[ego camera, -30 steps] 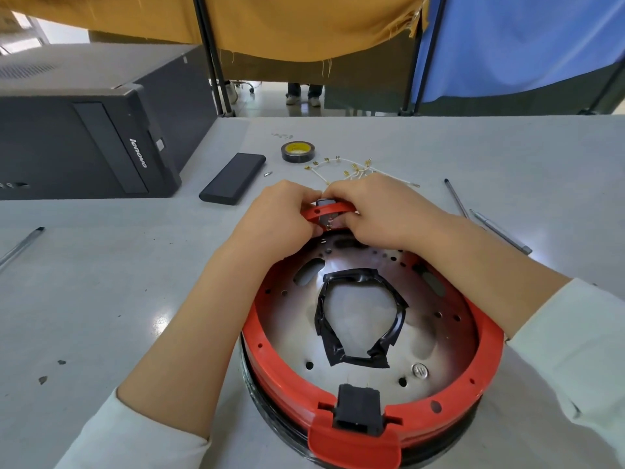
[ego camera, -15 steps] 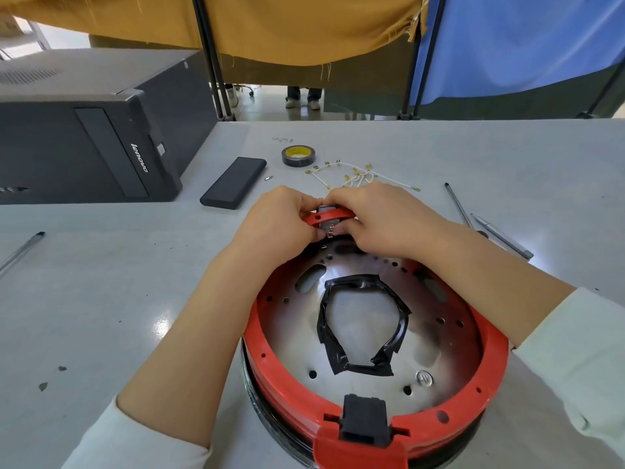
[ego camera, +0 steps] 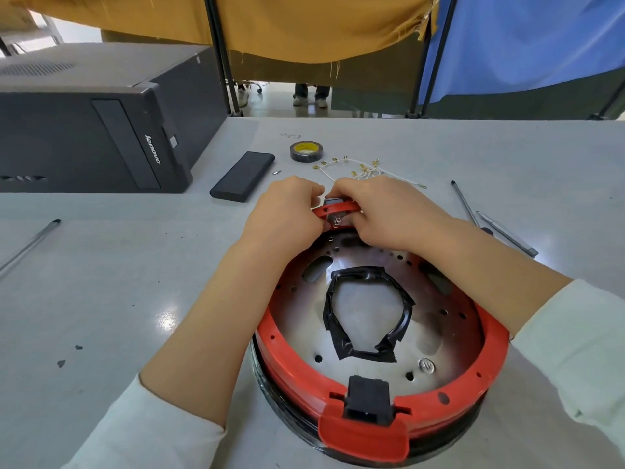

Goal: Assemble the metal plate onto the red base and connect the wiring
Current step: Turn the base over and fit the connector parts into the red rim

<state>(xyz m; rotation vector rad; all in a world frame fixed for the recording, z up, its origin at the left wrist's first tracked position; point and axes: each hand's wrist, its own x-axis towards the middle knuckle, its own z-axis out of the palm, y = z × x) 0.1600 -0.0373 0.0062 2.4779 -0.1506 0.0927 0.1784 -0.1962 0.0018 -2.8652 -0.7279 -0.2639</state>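
Both hands meet at the far edge of the red base [ego camera: 382, 394], just above the middle of the frame: the left hand [ego camera: 287, 211] and the right hand [ego camera: 385, 211] have their fingers curled narrowly around the red rim there, pinching at a small grey part with metal clips [ego camera: 336, 221] that shows between them; what exactly each fingertip holds is hidden. The metal plate [ego camera: 436, 333] already lies inside the red ring in the lower middle of the frame, a loop of black tape [ego camera: 365, 350] on it and a black connector block [ego camera: 367, 397] at the near rim. So the plate looks seated, while the wiring seems mostly undone: the white wires with brass ends [ego camera: 355, 167] lie loose on the table [ego camera: 118, 282] just beyond the hands. Nearby are a tape roll [ego camera: 306, 151], a dark flat case [ego camera: 242, 176], a computer tower [ego camera: 84, 130] at upper left, and thin rods [ego camera: 465, 201] at right. Nothing blocks the reach to the wires.
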